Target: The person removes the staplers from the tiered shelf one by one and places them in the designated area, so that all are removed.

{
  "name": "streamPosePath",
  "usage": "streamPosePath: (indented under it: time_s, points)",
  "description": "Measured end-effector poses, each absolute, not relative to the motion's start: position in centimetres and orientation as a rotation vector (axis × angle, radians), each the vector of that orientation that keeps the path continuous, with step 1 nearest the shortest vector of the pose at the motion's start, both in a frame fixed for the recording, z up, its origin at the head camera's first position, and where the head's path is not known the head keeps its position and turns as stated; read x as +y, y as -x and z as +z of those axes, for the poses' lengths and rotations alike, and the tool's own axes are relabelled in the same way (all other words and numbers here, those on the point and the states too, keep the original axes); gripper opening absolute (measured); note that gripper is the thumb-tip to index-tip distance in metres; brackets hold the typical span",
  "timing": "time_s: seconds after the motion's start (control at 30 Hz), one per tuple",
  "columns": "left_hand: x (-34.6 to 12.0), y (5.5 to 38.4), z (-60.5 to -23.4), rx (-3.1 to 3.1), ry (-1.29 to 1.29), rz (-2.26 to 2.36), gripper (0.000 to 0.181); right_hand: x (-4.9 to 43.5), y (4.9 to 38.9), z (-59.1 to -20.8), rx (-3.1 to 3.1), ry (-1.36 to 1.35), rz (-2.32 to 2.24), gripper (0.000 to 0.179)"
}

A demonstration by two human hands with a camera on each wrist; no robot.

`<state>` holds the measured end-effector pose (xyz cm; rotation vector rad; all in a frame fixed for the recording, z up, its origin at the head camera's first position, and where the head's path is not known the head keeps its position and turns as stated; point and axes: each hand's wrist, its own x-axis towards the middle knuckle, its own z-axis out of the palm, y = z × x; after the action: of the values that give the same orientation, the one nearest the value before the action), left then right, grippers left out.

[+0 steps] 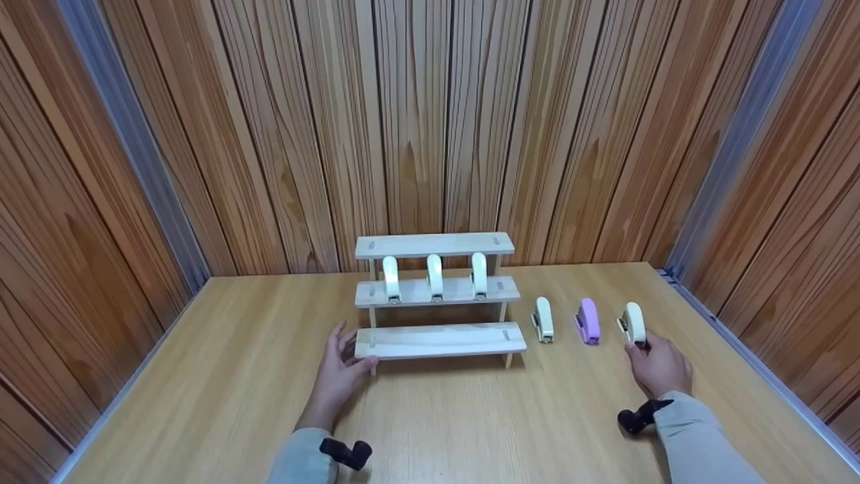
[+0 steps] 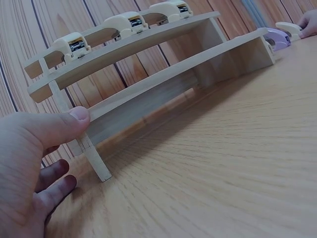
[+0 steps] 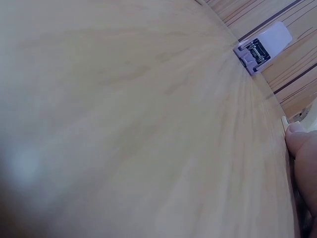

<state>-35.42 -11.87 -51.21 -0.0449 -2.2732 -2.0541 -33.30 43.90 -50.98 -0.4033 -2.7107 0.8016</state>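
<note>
A three-tier wooden display rack (image 1: 440,339) stands on the table. My left hand (image 1: 341,373) holds the left end of its lowest board, thumb in front and fingers behind the leg, as the left wrist view also shows. At the right, my right hand (image 1: 662,366) pinches the near end of a cream stapler (image 1: 633,323), which stands on the table. Left of it are a purple stapler (image 1: 588,321) and a pale stapler (image 1: 543,319). In the right wrist view only the thumb side of the right hand (image 3: 304,158) shows, at the edge.
Three pale staplers, including the middle one (image 1: 435,275), sit in a row along the rack's second tier. Wood-patterned panels (image 1: 416,134) rise behind and at both sides of the table (image 1: 457,430). A dark wrist camera (image 1: 346,454) is strapped over the left sleeve.
</note>
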Motion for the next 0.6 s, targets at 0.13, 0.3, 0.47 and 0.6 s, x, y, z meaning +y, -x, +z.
streamPosePath:
  time_s: [0.13, 0.3, 0.47, 0.6]
  points:
    - [-11.89, 35.51, -51.28, -2.275, 0.034, -2.069, 0.107, 43.89, 33.14, -51.01, -2.714, 0.414, 0.809, 0.038]
    - [-11.74, 35.65, -51.01, -2.278, 0.016, -2.077, 0.103, 43.97, 33.02, -50.94, -2.711, 0.408, 0.797, 0.037]
    - [-11.52, 35.61, -50.97, -2.263, 0.012, -2.082, 0.102, 43.9, 33.31, -50.83, -2.717, 0.47, 0.817, 0.058]
    - [-11.56, 35.46, -51.22, -2.259, 0.009, -2.085, 0.101, 43.55, 33.4, -50.73, -2.711, 0.568, 0.926, 0.084]
